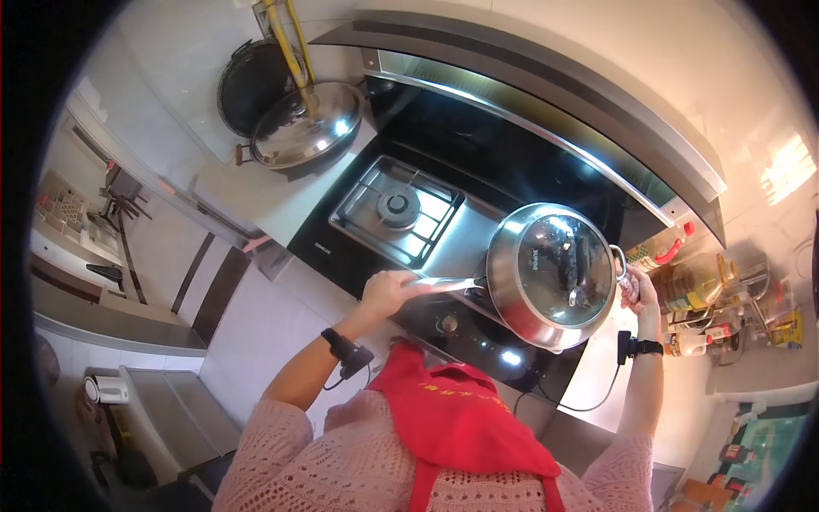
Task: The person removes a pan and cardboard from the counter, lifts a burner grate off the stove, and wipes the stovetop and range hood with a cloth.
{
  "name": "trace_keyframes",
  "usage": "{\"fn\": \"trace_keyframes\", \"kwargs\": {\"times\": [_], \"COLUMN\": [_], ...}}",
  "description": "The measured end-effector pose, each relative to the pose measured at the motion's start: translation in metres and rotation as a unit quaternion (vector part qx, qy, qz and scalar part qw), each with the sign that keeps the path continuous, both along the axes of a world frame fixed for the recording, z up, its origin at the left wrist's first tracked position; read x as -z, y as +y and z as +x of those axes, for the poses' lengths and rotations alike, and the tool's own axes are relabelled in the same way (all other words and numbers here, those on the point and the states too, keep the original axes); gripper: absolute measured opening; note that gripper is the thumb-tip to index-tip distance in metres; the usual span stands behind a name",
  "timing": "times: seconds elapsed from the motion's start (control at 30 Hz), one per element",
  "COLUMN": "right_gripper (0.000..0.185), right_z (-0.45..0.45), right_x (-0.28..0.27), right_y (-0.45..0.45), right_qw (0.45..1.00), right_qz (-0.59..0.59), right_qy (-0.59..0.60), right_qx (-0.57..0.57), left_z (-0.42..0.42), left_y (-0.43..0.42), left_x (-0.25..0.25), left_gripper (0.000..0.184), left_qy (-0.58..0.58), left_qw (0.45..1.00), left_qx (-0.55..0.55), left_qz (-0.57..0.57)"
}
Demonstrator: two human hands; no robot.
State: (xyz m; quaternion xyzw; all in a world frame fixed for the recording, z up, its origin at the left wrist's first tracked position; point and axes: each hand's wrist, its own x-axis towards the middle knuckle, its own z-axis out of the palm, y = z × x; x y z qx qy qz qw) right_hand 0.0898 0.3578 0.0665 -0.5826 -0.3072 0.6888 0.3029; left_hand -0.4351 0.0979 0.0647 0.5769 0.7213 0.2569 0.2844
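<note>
A steel wok [503, 290] with a glass lid [567, 269] sits over the right side of the gas stove [345, 269]. My left hand [388, 294] is closed around the wok's long handle [448, 283]. On the opposite side, my right hand [640, 290] is closed at the short loop handle [618, 254], its fingers partly hidden. The lid lies on the wok, with a dark knob on top. Whatever is under the wok cannot be seen.
A bare burner [398, 207] is on the left of the stove. Beyond it stand a lidded pan [311, 128] and a dark round pan [256, 85]. Oil and sauce bottles [695, 286] crowd the right. The range hood [529, 111] overhangs the back.
</note>
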Motion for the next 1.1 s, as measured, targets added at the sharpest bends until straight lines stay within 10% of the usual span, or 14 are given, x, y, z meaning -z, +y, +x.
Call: {"fn": "trace_keyframes", "kwargs": {"times": [0.47, 0.7, 0.8, 0.93, 1.1], "right_gripper": [0.037, 0.040, 0.040, 0.035, 0.029], "right_z": [0.003, -0.012, -0.048, -0.126, -0.213], "right_x": [0.012, -0.019, -0.027, -0.025, -0.016], "right_y": [-0.019, -0.129, -0.194, -0.266, -0.330], "right_qw": [1.000, 0.943, 0.895, 0.859, 0.861], "right_qz": [0.025, 0.224, 0.295, 0.294, 0.176], "right_qy": [0.018, 0.031, -0.076, -0.045, 0.024], "right_qx": [-0.001, 0.243, 0.327, 0.418, 0.476], "left_z": [-0.024, -0.052, -0.104, -0.166, -0.200], "left_y": [0.018, 0.021, 0.035, 0.059, 0.101], "left_x": [0.015, -0.005, 0.045, 0.063, 0.089], "left_gripper": [0.050, 0.046, 0.043, 0.041, 0.059], "left_qy": [-0.019, -0.238, -0.192, 0.197, 0.221], "left_qw": [0.996, 0.950, 0.972, 0.975, 0.966], "left_qx": [0.055, 0.099, 0.094, 0.081, 0.132], "left_qz": [-0.072, -0.178, -0.100, 0.056, 0.032]}}
